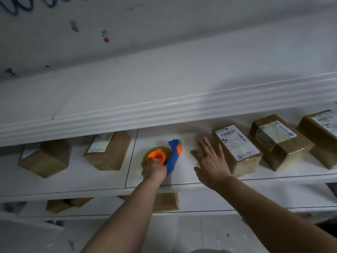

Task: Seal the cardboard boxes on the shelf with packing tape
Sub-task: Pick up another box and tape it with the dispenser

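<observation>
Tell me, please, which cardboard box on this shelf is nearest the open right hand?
The box with the big white shipping label, just right of the right hand; every other box stands farther away.

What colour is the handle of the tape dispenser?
Blue, with orange parts; the tape dispenser shows in the head view, the only one.

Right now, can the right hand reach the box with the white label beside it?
Probably yes: the open right hand is right next to the nearest labelled box, and nothing stands between them.
</observation>
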Motion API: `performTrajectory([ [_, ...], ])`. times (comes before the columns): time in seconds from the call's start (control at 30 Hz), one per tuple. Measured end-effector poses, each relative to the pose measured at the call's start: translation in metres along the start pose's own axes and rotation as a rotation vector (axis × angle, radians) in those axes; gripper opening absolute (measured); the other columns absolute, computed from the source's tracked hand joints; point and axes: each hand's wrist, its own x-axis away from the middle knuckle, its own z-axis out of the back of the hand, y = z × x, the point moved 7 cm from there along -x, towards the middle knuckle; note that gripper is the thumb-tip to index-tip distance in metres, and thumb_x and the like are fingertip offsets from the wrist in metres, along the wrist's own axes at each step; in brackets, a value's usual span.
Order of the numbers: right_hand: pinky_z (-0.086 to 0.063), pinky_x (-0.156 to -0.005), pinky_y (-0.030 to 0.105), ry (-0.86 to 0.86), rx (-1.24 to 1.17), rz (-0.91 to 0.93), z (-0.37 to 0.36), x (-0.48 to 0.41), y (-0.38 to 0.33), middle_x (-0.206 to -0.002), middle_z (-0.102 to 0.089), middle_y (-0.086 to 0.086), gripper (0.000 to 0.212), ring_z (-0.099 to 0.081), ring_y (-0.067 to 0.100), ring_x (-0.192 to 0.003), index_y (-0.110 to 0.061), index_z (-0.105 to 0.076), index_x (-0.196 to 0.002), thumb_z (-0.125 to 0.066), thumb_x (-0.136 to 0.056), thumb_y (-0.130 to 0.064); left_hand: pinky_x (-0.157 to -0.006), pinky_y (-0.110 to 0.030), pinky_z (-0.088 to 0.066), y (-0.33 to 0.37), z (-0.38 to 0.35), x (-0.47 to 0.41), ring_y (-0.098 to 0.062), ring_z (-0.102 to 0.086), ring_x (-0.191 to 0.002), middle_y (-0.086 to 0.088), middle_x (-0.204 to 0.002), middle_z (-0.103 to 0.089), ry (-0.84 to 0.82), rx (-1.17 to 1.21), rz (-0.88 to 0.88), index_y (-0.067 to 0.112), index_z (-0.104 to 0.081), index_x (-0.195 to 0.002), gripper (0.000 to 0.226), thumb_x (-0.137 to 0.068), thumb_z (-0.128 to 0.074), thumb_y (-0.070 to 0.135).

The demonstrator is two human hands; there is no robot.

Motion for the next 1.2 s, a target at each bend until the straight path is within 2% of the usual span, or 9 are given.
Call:
performTrajectory([
  [0.07,0.003,-0.118,0.054,-0.056,-0.086,-0.016,-0.009,-0.007,-0.015,-0.161,0.01,0.004,0.059,0.022,0.02,-0.145,-0.028,-0.02,-0.152,-0.044,-0.097,-0.034,-0.103,-0.037,-0.042,-0.009,-0.001,-0.004,-0.036,-0.049,-0.122,-0.014,-0.141,-0.046,-0.075,-0.026,-0.095,0.029,-0.051,-0.136,0.051,-0.087,-0.055,0.02],
  [0.17,0.003,-0.118,0.05,-0.057,-0.125,-0.013,-0.011,-0.021,-0.044,-0.162,0.006,0.002,0.061,0.016,0.019,-0.147,-0.028,-0.018,-0.152,-0.045,-0.097,-0.027,-0.089,-0.035,-0.05,-0.015,0.038,-0.007,-0.03,-0.059,-0.108,-0.006,-0.128,-0.056,0.092,-0.004,-0.202,0.025,-0.061,-0.118,0.037,-0.083,-0.054,0.016],
  [0.27,-0.003,-0.119,0.048,-0.037,-0.149,0.023,-0.01,-0.039,-0.084,-0.162,-0.003,0.001,0.059,0.006,0.019,-0.149,-0.025,-0.026,-0.15,-0.047,-0.095,-0.024,-0.079,-0.034,-0.048,-0.025,0.092,-0.017,-0.031,-0.057,-0.111,-0.007,-0.125,-0.057,0.22,-0.011,-0.247,0.02,-0.054,-0.126,0.041,-0.086,-0.054,0.008],
  [0.43,-0.01,-0.12,0.04,-0.069,-0.232,0.119,-0.016,-0.06,-0.163,-0.156,-0.023,0.003,0.053,-0.019,0.022,-0.145,-0.023,-0.04,-0.143,-0.051,-0.091,-0.02,-0.101,-0.045,-0.041,-0.059,0.169,-0.062,-0.034,-0.032,-0.13,-0.011,-0.144,-0.036,0.406,-0.202,-0.242,0.013,-0.047,-0.133,0.054,-0.082,-0.063,0.023],
  [0.57,-0.019,-0.118,0.044,-0.142,-0.281,0.087,-0.025,-0.068,-0.199,-0.158,-0.018,0.0,0.054,-0.02,0.022,-0.145,-0.025,-0.035,-0.146,-0.053,-0.095,-0.023,-0.098,-0.049,-0.043,-0.082,0.184,-0.102,-0.035,-0.031,-0.13,-0.012,-0.143,-0.033,0.279,-0.136,-0.222,0.013,-0.041,-0.131,0.077,-0.073,-0.073,0.052],
  [0.83,-0.036,-0.109,0.034,-0.102,-0.401,-0.082,-0.035,-0.072,-0.227,-0.152,-0.033,0.002,0.06,-0.038,0.021,-0.136,-0.02,-0.033,-0.147,-0.058,-0.092,-0.021,-0.072,-0.033,-0.041,-0.096,0.192,-0.118,-0.028,-0.042,-0.113,-0.007,-0.123,-0.042,0.159,-0.105,-0.346,0.015,-0.037,-0.123,0.08,-0.062,-0.078,0.044],
  [1.0,-0.028,-0.116,0.039,-0.019,-0.666,-0.258,-0.044,-0.071,-0.24,-0.157,-0.017,0.014,0.088,-0.025,0.03,-0.143,-0.008,-0.003,-0.153,-0.062,-0.088,-0.013,-0.098,-0.03,-0.039,-0.134,0.209,-0.117,-0.019,-0.034,-0.125,0.004,-0.135,-0.035,-0.187,-0.129,-0.494,0.029,-0.03,-0.141,0.094,-0.062,-0.081,0.032],
  [1.1,-0.044,-0.103,0.042,-0.038,-0.808,-0.303,-0.052,-0.071,-0.245,-0.131,-0.051,0.012,0.057,-0.05,0.028,-0.123,-0.009,-0.034,-0.141,-0.059,-0.09,-0.016,-0.112,-0.03,-0.033,-0.159,0.22,-0.119,-0.02,-0.029,-0.138,0.004,-0.151,-0.022,-0.318,-0.066,-0.492,0.033,-0.023,-0.148,0.103,-0.065,-0.08,0.014],
  [1.2,-0.047,-0.072,0.021,-0.064,-0.839,-0.25,-0.055,-0.066,-0.256,-0.094,-0.054,-0.007,0.03,-0.056,0.008,-0.084,-0.014,-0.048,-0.124,-0.055,-0.094,-0.014,-0.1,-0.027,-0.04,-0.175,0.228,-0.112,-0.018,-0.042,-0.127,0.002,-0.145,-0.036,-0.254,0.2,-0.369,0.024,-0.023,-0.148,0.095,-0.073,-0.076,0.002],
])
